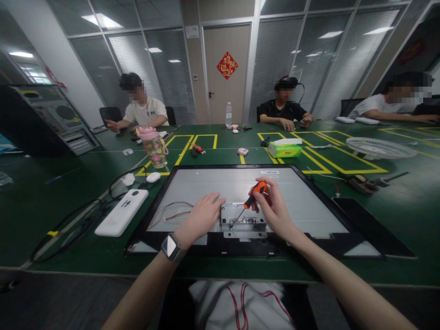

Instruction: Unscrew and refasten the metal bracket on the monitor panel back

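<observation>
An orange-and-black screwdriver [255, 194] is held in my right hand [273, 206], its shaft slanting down to the left. Its tip meets the lower left part of a metal bracket [243, 213] with connector ports in it. Against the bracket's left end lies my left hand [202, 215], fingers stretched out and thumb hidden, a watch [171, 247] on the wrist. Under both hands is a flat display panel [213, 178], with a grey metal back and a black frame. Thin wires [177, 211] run across the panel left of my left hand.
A white power bank [122, 213], black cable [74, 224] and pink-lidded bottle [154, 146] are on the left. To the right lie a dark flat panel [374, 224] and a tool-like object [364, 183]. Behind are a green tissue pack [284, 149] and several seated people.
</observation>
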A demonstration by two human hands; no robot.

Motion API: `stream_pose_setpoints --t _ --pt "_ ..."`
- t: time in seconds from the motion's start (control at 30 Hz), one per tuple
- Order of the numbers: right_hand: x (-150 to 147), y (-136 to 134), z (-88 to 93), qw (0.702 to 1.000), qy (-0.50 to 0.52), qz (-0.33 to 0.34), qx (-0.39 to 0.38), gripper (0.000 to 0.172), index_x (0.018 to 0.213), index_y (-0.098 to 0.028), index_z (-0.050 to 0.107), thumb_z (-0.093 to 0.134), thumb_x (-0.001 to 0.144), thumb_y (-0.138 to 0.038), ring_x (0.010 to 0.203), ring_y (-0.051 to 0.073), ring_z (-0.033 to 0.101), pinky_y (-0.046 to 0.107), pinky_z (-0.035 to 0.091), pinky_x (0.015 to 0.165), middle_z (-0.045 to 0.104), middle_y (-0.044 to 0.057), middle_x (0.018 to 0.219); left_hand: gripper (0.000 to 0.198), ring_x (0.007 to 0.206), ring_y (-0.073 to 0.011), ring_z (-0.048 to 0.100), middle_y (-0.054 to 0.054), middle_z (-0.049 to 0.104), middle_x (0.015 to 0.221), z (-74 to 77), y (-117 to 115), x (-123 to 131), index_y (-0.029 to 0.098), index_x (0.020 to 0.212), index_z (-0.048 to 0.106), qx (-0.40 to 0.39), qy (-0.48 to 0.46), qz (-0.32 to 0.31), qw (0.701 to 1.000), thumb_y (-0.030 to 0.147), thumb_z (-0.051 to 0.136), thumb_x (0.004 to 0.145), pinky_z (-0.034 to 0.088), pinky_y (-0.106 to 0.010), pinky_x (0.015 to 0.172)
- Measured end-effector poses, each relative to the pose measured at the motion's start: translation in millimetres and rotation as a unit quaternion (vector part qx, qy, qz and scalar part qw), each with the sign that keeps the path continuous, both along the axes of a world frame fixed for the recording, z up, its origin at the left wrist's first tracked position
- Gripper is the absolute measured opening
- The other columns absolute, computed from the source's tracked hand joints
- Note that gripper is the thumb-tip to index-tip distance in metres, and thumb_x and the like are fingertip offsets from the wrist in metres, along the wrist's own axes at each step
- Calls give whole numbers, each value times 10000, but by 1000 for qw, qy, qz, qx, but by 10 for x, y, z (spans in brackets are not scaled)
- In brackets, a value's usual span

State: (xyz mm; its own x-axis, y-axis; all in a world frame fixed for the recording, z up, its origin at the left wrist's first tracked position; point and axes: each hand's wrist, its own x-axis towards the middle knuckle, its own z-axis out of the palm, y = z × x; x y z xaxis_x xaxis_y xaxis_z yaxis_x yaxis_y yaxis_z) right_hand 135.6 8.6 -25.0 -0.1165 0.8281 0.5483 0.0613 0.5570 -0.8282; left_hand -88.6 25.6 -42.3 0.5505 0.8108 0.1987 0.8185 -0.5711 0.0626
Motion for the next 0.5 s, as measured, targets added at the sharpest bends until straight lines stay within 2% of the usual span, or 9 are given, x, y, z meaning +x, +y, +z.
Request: stream_pose_setpoints --t 0.17,0.3,0.4,0.5 --pt "9 -17 -17 999 -27 1 25 270 1231 -280 372 451 973 -275 573 106 556 249 466 523 538 -11 879 411 1308 -238 461 -133 493 1416 -6 1 -4 176 1334 497 -6 -3 0 1000 135 413 934 349 -407 1105" --pt "21 -51 4 993 -76 9 92 297 1263 -259 367 427 975 -224 667 132 553 276 486 608 554 27 925 414 1307 -243 458 -134 495 1413 8 -8 1 169 1333 498 -9 -4 4 1000 130 413 929 344 -410 1106" --pt "23 -98 70 984 -120 31 127 317 1287 -253 358 415 980 -204 813 168 576 313 500 722 561 54 976 418 1304 -246 461 -134 500 1404 23 -16 7 170 1333 498 -14 -6 4 1000 124 408 927 349 -415 1104" --pt "13 -146 192 977 -163 80 108 320 1303 -242 346 387 989 -199 850 172 582 315 505 751 562 85 1062 424 1307 -249 457 -138 497 1403 25 -12 11 168 1335 494 -17 -11 2 1000 120 405 923 349 -424 1106"
